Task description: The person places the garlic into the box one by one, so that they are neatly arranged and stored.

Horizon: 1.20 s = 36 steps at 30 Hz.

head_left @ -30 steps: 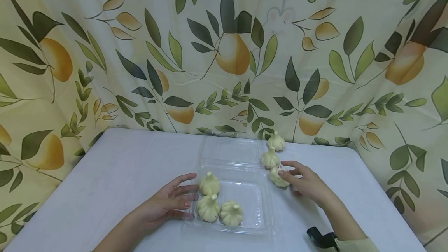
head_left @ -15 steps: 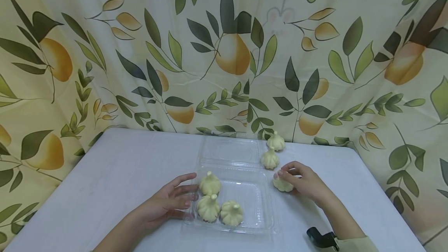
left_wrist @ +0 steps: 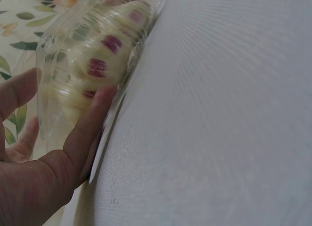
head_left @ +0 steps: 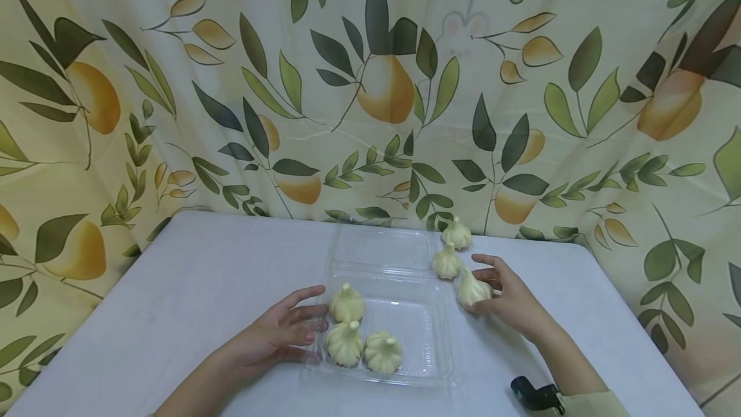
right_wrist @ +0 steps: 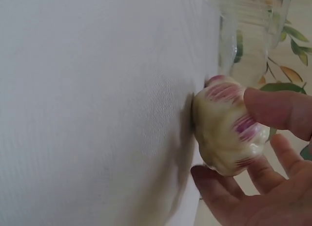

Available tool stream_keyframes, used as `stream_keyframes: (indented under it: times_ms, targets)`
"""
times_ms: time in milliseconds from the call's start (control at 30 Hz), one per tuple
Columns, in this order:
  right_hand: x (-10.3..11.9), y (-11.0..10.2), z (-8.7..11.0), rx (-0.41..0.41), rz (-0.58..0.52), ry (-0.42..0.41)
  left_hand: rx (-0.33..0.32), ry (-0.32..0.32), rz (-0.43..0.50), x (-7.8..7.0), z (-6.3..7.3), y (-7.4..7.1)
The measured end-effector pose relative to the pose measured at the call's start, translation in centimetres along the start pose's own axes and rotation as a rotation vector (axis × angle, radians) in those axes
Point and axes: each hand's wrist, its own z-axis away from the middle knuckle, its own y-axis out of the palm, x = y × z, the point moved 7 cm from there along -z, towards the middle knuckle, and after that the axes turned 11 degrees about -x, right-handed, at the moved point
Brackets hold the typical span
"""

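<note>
My right hand pinches a cream garlic bulb between thumb and fingers, to the right of a clear plastic clamshell box. Purple streaks mark this bulb in the right wrist view, where it sits close against the white cloth. Against the box's left wall lies my left hand, fingers spread and fairly straight; the left wrist view shows a finger touching the clear plastic. Inside the box stand three garlic bulbs: a back-left bulb, a front-left bulb and a front-middle bulb.
The box's lid lies folded back behind its base. Two more bulbs stand right of the lid, a nearer bulb and a farther bulb. A white cloth covers the table; a patterned curtain hangs behind.
The right hand drew the third loose bulb slightly right, away from the bulb behind it, and turned it so its stem points up. The left hand has stayed put.
</note>
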Motion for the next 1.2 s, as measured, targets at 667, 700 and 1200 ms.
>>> stream_keyframes:
  times_ms: [667,700,1200]
  targets:
    - [-0.8,-0.4,0.0,0.015,0.119,0.034,0.006,0.002,0.004,-0.1,0.1,0.1]
    - [-0.7,-0.4,-0.1,0.015,0.120,0.033,0.006,0.002,0.005,-0.1,0.0,0.1]
    - [2.2,-0.4,0.4,0.014,0.089,-0.042,0.003,0.011,0.015,-0.1,0.0,0.0]
